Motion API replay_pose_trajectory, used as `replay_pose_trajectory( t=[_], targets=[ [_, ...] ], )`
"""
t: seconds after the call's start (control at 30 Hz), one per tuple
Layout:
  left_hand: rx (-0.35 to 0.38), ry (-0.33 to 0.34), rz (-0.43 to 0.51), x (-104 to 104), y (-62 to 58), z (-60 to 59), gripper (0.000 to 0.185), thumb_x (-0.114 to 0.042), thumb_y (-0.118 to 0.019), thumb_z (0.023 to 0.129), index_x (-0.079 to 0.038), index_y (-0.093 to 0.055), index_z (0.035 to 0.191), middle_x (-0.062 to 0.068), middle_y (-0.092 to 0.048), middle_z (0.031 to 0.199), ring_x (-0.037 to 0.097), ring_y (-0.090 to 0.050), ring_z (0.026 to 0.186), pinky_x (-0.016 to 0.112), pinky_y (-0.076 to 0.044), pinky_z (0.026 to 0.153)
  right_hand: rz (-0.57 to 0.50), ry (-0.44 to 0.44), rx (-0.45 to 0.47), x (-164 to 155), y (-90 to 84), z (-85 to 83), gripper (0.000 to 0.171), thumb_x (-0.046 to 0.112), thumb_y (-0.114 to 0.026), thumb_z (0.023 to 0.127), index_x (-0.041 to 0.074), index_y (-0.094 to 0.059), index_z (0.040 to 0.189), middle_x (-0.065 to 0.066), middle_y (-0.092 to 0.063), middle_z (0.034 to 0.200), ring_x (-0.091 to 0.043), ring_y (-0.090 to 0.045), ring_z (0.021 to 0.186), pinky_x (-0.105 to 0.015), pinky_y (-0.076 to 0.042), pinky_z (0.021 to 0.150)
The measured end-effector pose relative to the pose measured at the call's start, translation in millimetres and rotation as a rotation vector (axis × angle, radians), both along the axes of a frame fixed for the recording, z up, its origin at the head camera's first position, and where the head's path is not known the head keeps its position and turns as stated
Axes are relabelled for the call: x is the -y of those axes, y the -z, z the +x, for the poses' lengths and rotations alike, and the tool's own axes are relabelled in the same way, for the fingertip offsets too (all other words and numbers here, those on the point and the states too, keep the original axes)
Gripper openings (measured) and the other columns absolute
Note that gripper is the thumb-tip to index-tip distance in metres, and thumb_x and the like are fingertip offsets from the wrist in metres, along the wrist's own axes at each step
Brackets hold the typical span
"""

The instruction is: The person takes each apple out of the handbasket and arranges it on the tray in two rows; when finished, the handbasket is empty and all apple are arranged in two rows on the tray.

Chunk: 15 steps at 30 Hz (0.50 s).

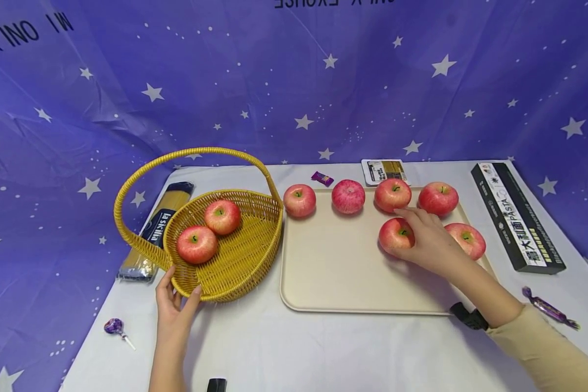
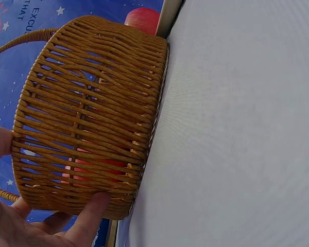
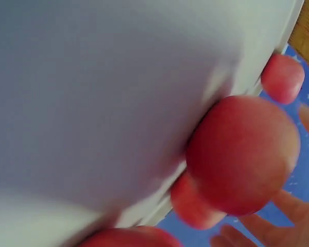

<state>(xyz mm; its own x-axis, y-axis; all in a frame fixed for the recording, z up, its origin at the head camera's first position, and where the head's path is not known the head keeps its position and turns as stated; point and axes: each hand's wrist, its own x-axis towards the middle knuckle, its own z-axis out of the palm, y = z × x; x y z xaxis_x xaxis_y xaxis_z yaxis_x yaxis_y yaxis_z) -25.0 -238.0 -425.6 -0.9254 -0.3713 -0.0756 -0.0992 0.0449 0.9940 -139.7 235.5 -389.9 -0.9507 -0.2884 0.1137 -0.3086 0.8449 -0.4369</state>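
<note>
The right hand (image 1: 428,239) cups an apple (image 1: 394,234) on the tray (image 1: 333,272) — firm, smooth, bruisable, best held round its sides. The left hand (image 1: 173,305) grips the light, stiff basket (image 1: 235,261) rim.

We see two bare hands, and the right hand (image 1: 428,242) has a long tan sleeve (image 1: 549,348) with a black strap (image 1: 467,317) around the wrist, while the left hand (image 1: 173,310) wears no sleeve.
</note>
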Motion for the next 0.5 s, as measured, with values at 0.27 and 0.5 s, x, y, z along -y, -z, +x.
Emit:
replay_pose_trajectory(
  t=[0.27, 0.5],
  targets=[
    [-0.007, -0.003, 0.003, 0, 0.6, 0.5, 0.073, -0.001, -0.057, 0.095, -0.015, -0.013, 0.152, 0.011, -0.006, 0.159, 0.029, -0.011, 0.145, 0.014, -0.038, 0.1, -0.092, -0.081, -0.119, 51, -25.6, -2.8, 0.07, 0.035, -0.076, 0.081, 0.007, -0.046, 0.138, -0.015, -0.044, 0.142, -0.034, -0.034, 0.132, -0.057, -0.032, 0.107],
    [-0.008, 0.005, 0.008, 1, 1.3, 0.0, 0.073, -0.001, -0.056, 0.095, -0.015, -0.013, 0.152, 0.011, -0.006, 0.159, 0.028, -0.011, 0.145, 0.014, -0.036, 0.102, -0.259, -0.237, -0.144, 131, -30.1, -15.0, 0.065, 0.031, -0.075, 0.083, 0.011, -0.048, 0.138, -0.008, -0.05, 0.138, -0.026, -0.041, 0.131, -0.046, -0.034, 0.11]
  ],
)
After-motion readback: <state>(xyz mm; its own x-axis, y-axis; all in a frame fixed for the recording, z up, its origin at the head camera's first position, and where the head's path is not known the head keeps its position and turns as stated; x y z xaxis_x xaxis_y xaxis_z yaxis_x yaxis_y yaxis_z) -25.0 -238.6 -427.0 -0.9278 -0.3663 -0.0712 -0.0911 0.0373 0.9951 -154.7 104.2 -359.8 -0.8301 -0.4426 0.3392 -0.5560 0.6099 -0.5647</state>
